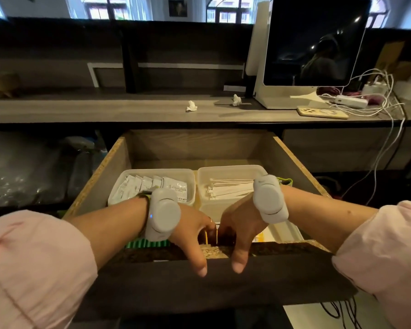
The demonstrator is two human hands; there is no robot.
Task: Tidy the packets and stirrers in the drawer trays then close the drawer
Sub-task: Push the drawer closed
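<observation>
The wooden drawer (292, 157) stands pulled out below the counter. Inside, a clear tray on the left (192, 173) holds several white packets (147, 185) standing in a row. Beside it, a second clear tray (203, 172) holds paper-wrapped stirrers (230, 187) lying flat. My left hand (192, 236) and my right hand (240, 231) grip the drawer's front panel (282, 252) side by side, fingers hooked inside, thumbs down over the dark front face. Each wrist carries a grey device. Something green and ridged (140, 244) lies at the drawer's front left, partly hidden.
The counter (105, 110) above carries two crumpled tissues (191, 106), a monitor (316, 43), a phone (323, 112) and tangled white cables (375, 100). Cables hang down at the drawer's right. Dark bags fill the shelf at left (22, 169).
</observation>
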